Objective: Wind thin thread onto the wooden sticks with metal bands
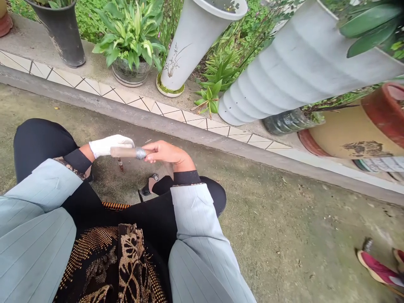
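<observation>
My right hand (167, 152), bare, is closed around the handle end of a knife-like tool. This tool has a flat grey-brown blade (122, 152), smeared by motion, and silver wire (140, 153) wound around its neck. It points left, level across the front of my left hand (112, 143), which wears a white knitted glove. The gloved fingers look curled, partly hidden behind the blade. Below them a thin reddish-brown stick-like piece (120, 165) hangs down; whether the glove grips it is hard to see.
I sit low over a concrete floor (277, 227), knees spread. Ahead runs a tiled ledge (139, 101) bearing a black pot (59, 31), a leafy plant (132, 33), a tall white planter (189, 42), a ribbed grey planter (293, 63) and a tan-red pot (350, 126). Another person's red shoe (375, 267) is at lower right.
</observation>
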`<move>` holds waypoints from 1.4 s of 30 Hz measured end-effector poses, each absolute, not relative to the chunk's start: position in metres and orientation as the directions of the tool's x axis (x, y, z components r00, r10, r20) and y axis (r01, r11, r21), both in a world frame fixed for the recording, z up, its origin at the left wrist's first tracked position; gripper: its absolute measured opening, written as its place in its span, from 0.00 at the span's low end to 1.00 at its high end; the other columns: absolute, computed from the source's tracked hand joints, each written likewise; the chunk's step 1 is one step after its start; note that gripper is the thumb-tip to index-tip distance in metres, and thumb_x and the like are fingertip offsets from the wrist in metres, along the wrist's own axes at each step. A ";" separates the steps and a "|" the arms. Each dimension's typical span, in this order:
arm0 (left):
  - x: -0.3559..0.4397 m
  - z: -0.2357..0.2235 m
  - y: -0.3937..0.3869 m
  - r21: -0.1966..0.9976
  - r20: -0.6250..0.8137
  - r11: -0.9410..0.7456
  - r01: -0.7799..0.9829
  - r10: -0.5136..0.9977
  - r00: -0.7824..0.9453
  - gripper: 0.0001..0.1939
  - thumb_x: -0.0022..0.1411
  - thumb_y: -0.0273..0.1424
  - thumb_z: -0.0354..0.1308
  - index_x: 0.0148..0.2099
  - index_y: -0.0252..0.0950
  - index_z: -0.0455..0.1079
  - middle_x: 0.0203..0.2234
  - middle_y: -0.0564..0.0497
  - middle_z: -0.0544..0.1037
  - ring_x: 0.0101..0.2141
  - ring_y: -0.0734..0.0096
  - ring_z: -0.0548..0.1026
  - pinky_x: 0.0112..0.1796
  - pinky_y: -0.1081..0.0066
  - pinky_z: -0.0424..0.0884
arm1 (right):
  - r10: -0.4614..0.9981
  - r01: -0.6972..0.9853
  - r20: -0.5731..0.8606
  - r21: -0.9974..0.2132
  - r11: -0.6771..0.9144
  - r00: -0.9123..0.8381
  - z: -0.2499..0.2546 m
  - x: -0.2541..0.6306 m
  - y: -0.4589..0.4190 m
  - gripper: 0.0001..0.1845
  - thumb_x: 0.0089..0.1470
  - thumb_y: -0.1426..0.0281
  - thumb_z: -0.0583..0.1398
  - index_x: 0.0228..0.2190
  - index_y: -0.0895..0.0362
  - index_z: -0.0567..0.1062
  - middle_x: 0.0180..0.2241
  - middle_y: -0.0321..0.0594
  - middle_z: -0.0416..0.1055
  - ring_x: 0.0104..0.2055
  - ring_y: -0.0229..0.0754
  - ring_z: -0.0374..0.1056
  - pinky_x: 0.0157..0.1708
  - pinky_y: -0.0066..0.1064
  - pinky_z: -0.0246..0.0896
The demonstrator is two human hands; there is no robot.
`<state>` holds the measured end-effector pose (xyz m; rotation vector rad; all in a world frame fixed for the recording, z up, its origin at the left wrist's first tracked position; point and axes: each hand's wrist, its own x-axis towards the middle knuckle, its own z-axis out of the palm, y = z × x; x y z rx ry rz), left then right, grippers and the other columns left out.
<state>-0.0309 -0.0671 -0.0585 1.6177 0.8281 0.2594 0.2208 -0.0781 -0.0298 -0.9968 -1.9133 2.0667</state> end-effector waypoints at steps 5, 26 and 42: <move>-0.022 -0.078 -0.075 0.952 -0.281 0.062 0.300 0.563 0.777 0.21 0.65 0.45 0.51 0.41 0.31 0.71 0.20 0.53 0.68 0.21 0.77 0.64 0.25 0.77 0.64 | 0.895 0.104 -0.226 -0.974 -0.201 -0.385 -0.039 0.214 -0.073 0.19 0.49 0.59 0.63 0.37 0.60 0.73 0.30 0.37 0.70 0.26 0.33 0.62 0.30 0.28 0.61; -0.019 -0.067 -0.078 0.936 -0.294 0.027 0.352 0.610 0.736 0.21 0.65 0.46 0.51 0.38 0.33 0.72 0.19 0.54 0.65 0.19 0.79 0.62 0.21 0.79 0.62 | 0.946 0.106 -0.242 -0.969 -0.224 -0.215 -0.050 0.215 -0.066 0.15 0.45 0.63 0.65 0.35 0.59 0.74 0.28 0.35 0.70 0.26 0.31 0.62 0.26 0.24 0.59; -0.016 -0.049 -0.081 0.773 -0.338 -0.356 0.526 0.471 0.815 0.13 0.61 0.35 0.52 0.29 0.34 0.72 0.22 0.53 0.73 0.23 0.76 0.67 0.26 0.77 0.60 | 0.474 0.833 -0.688 -0.501 0.237 -0.549 -0.054 0.210 -0.074 0.10 0.49 0.70 0.62 0.35 0.57 0.80 0.24 0.34 0.71 0.26 0.34 0.62 0.27 0.26 0.49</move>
